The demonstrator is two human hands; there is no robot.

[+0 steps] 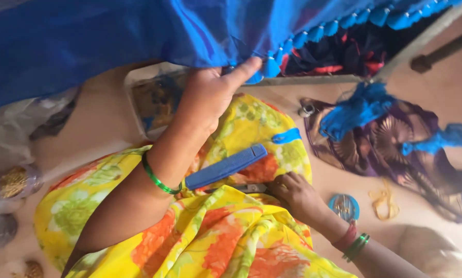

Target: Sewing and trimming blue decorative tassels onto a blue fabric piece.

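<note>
My left hand [208, 95] is raised to the hem of a blue cloth [87, 41]. Its thumb and fingers pinch the edge beside a row of blue tassels [313, 33]. A green bangle sits on that forearm. My right hand [295, 194] rests lower down on the yellow floral fabric [226, 242] over my lap, fingers curled on the end of a small metal tool [251, 188]. A blue comb [226, 166] lies on the fabric between the two hands. A short blue strip [286, 136] lies further up on the fabric.
A clear plastic box [143, 98] stands on the floor under the cloth. To the right lie a purple cloth [395, 149] with blue thread bundles [362, 108], a round blue tin [344, 207] and yellow thread [383, 203]. Bags of gold beads [12, 181] sit at the left.
</note>
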